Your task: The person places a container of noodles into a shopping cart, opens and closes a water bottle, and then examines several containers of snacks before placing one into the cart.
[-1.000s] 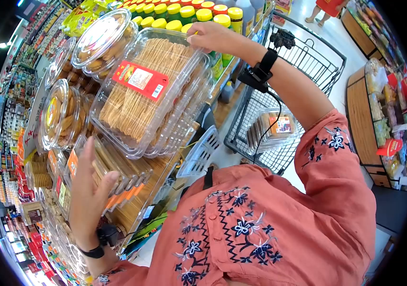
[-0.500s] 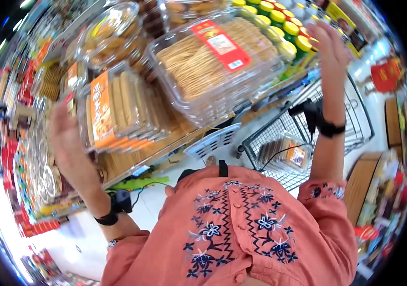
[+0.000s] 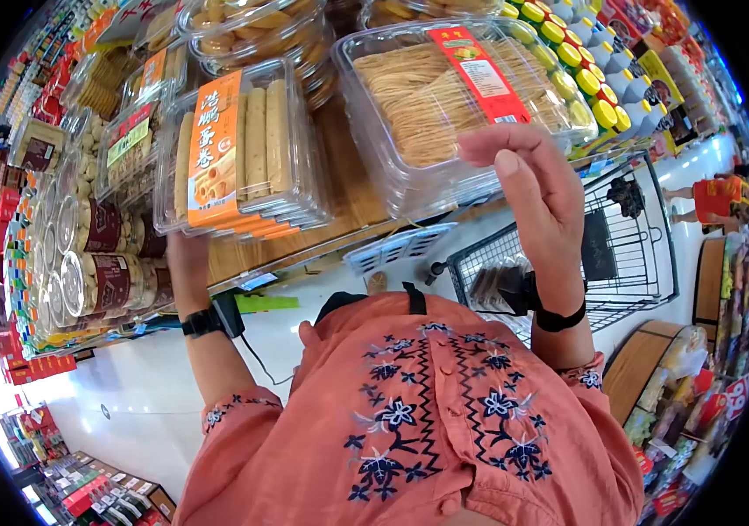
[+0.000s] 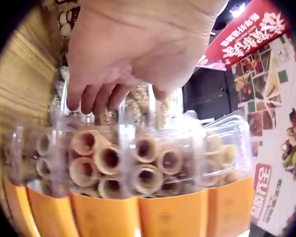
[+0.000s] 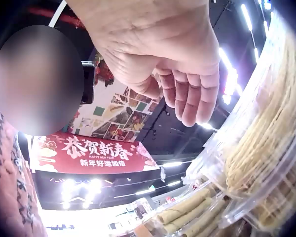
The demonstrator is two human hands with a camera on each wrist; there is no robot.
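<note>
A stack of clear boxes of egg rolls (image 3: pixel 256 145) with orange labels stands on the wooden shelf. My left hand (image 3: pixel 188 267) is at its near left corner, the fingertips partly hidden by the stack. Seen from the left wrist, this hand (image 4: pixel 138 54) has its fingers loosely bent close beside the boxes, with none held between them. To the right sits a stack of large clear boxes of thin stick snacks (image 3: pixel 409 96) with a red label. My right hand (image 3: pixel 536 188) hovers at their near edge; in the right wrist view its fingers (image 5: pixel 190 96) are relaxed and hold nothing.
Round tubs of cookies (image 3: pixel 252 39) stand behind the boxes, and jars (image 3: pixel 98 285) line the left. Yellow-capped bottles (image 3: pixel 589 83) fill the right end. A shopping cart (image 3: pixel 628 245) with clear boxes inside stands right of the wooden shelf (image 3: pixel 348 167).
My right hand has left the far corner of the large snack box and drawn back to its near edge. My left hand has moved down to the egg roll stack. The head view has turned left.
</note>
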